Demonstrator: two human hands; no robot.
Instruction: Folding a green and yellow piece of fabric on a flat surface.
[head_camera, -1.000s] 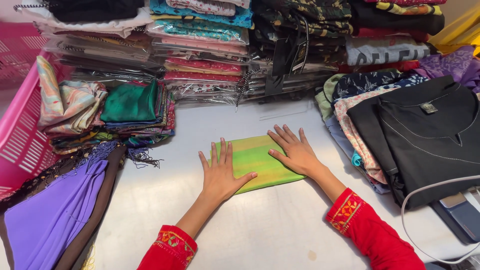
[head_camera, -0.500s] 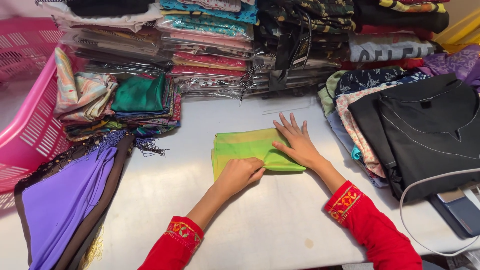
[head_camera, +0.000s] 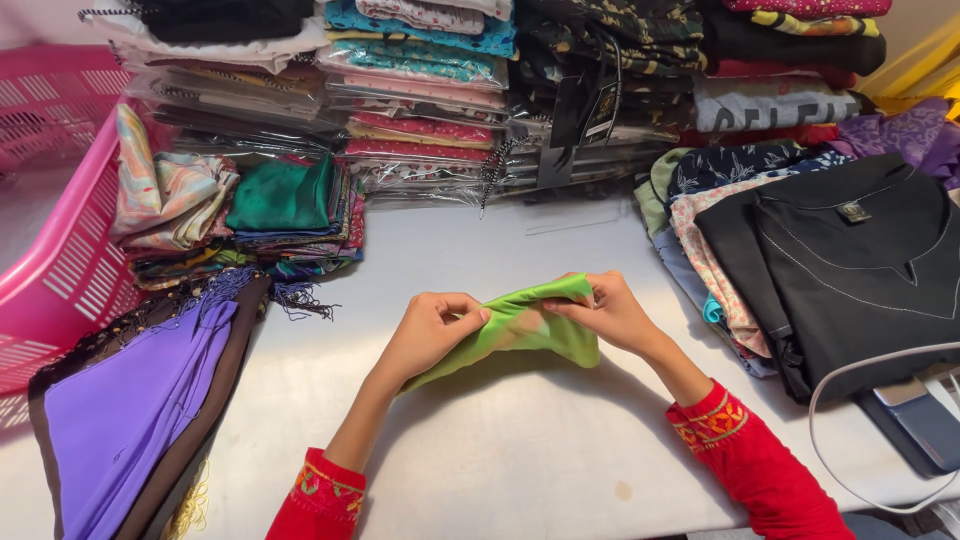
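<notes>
Hands are gripping the folded green cloth (head_camera: 520, 325) between them, lifted just off the tabletop (head_camera: 520, 450): your left hand (head_camera: 430, 330) is pinching its lower end, your right hand (head_camera: 605, 310) its upper end. Its long axis is running left to right. Bare tabletop is lying beneath; folded fabric stacks (head_camera: 280, 215) are crowding the far side.

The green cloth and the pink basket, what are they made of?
The green cloth, held in the left hand and right hand, looks like thin, soft woven fabric, maybe silky: it drapes, creases and shows a faint sheen. The pink basket looks like hard moulded plastic: stiff walls, even slots, smooth glossy colour.
</notes>
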